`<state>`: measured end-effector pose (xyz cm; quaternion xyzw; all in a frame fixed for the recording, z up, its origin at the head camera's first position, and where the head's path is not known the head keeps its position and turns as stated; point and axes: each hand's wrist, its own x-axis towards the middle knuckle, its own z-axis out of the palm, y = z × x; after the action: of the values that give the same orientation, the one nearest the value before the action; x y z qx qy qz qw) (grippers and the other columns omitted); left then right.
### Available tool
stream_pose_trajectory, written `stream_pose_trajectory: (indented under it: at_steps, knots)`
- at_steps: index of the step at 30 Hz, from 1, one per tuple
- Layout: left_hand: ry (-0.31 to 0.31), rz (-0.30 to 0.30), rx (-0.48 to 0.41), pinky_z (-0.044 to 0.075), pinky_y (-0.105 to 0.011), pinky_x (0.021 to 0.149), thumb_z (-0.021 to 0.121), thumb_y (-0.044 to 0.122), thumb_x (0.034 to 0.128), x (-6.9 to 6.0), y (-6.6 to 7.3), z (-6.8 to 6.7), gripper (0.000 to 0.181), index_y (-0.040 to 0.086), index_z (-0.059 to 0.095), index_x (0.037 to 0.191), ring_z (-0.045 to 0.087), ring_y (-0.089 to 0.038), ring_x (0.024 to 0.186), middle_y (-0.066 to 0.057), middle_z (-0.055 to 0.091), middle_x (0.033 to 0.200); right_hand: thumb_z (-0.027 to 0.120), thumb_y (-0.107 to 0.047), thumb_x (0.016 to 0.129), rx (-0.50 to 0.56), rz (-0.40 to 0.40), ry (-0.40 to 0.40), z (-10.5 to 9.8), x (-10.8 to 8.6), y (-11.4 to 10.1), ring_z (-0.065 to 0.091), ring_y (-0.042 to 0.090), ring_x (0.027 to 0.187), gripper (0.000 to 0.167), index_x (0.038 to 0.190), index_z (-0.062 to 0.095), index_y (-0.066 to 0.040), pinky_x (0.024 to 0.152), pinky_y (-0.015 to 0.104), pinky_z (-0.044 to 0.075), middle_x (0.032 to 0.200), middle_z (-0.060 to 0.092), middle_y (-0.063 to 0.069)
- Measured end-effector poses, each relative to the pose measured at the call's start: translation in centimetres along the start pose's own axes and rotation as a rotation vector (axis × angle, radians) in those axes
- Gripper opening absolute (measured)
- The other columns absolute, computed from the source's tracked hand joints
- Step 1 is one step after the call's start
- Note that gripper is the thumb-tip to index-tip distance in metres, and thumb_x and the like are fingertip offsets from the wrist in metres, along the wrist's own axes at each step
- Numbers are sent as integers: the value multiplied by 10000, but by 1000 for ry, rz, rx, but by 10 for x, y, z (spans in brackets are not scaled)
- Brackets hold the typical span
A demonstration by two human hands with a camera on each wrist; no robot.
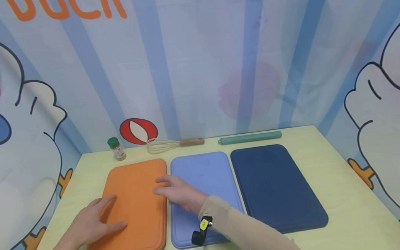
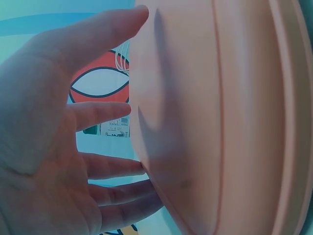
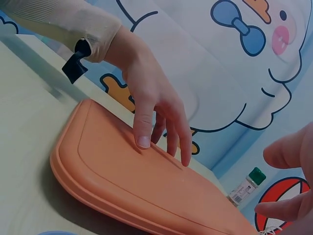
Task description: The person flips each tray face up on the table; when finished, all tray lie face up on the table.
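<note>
An orange board (image 1: 140, 214) with rounded corners lies flat on the table's left side. My left hand (image 1: 88, 225) is at its left edge, fingers spread and fairly straight. Thumb and fingertips touch or nearly touch the board in the right wrist view, where the left hand (image 3: 151, 93) shows from the side. My right hand (image 1: 180, 192) hovers by the board's right edge and over a periwinkle board (image 1: 203, 171), holding nothing. Its fingers are extended and apart, with only part of them seen in the right wrist view. A navy board (image 1: 274, 185) lies further right.
Along the back of the pale yellow table (image 1: 351, 192) are a green-capped spice jar (image 1: 117, 149), a whisk (image 1: 177, 143) with a brown handle, and a teal stick (image 1: 249, 137). A printed curtain (image 1: 199, 63) rises behind them.
</note>
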<state>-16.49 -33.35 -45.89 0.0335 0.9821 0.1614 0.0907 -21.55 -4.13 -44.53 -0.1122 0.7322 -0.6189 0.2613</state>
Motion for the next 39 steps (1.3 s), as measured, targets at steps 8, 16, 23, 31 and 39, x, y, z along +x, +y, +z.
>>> stream_pose_trajectory:
  at_steps: [8,16,23,31,39]
  knots:
    - [10,-3,0,464,-746,960,752,764,794,1,0,1,1070,25,498,1525,525,-606,1257,-430,463,1449,689,-253,1024,-17,-30,35,3,-5,-6,423,379,1485,558,1528,531,-76,1194,576,357,1588,477,156]
    - [17,14,-1,472,-745,943,748,758,804,-1,2,0,1053,27,509,1522,550,-606,1219,-448,463,1427,692,-195,1017,51,-57,69,4,-3,-5,512,348,1411,556,1531,524,-63,1093,517,484,1573,479,185]
    - [-10,21,-15,453,-765,952,745,729,828,-3,-2,-1,1035,34,473,1545,508,-636,1256,-466,426,1447,653,-99,1016,162,-38,102,5,1,-1,653,262,1194,532,1518,506,1,975,430,579,1507,514,220]
    - [-45,36,-66,456,-751,964,750,679,860,-3,-5,-3,1008,35,431,1566,502,-600,1275,-443,420,1463,605,-7,1016,267,-49,109,0,7,2,677,239,1073,520,1520,483,20,914,438,605,1425,551,204]
    - [-66,84,-116,453,-732,978,738,605,912,-5,-5,-7,944,26,406,1579,483,-588,1312,-411,443,1473,617,66,978,313,-66,118,-3,10,0,696,229,999,541,1505,508,16,875,426,617,1357,603,202]
